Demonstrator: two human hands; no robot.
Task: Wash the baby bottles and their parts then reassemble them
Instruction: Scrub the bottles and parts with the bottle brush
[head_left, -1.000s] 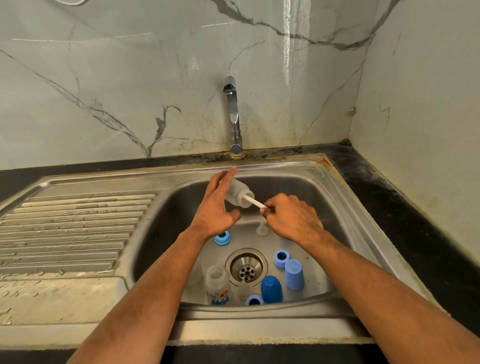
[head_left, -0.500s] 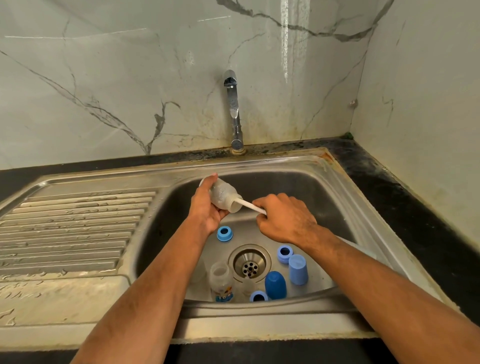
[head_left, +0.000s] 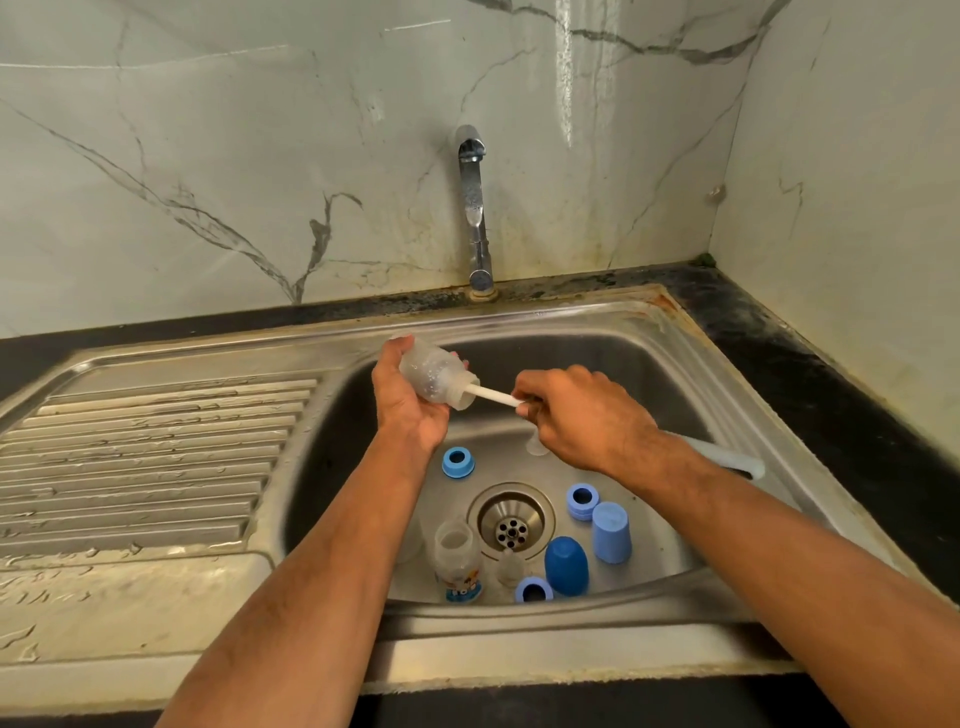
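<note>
My left hand (head_left: 408, 402) grips a clear baby bottle (head_left: 434, 375) on its side over the sink basin (head_left: 670, 364), mouth to the right. My right hand (head_left: 582, 415) pinches the white brush handle (head_left: 493, 396), whose head is inside the bottle. On the basin floor stand a second clear bottle (head_left: 457, 561), a dark blue cap (head_left: 566, 565), a light blue cap (head_left: 611, 531) and three blue collar rings (head_left: 457, 462) (head_left: 582, 501) (head_left: 533, 590). A clear teat (head_left: 509, 568) stands beside the drain (head_left: 510, 522); another teat (head_left: 535, 447) is partly hidden under my right hand.
A chrome tap (head_left: 475, 208) stands at the back of the sink, with no water running. A ribbed steel draining board (head_left: 150, 457) lies to the left. A white tube-like object (head_left: 727, 457) lies along the basin's right side behind my right forearm. Marble walls close the back and right.
My left hand has turned the bottle and closed more firmly round it, shifting it slightly left. My right hand still holds the brush handle in the bottle's mouth.
</note>
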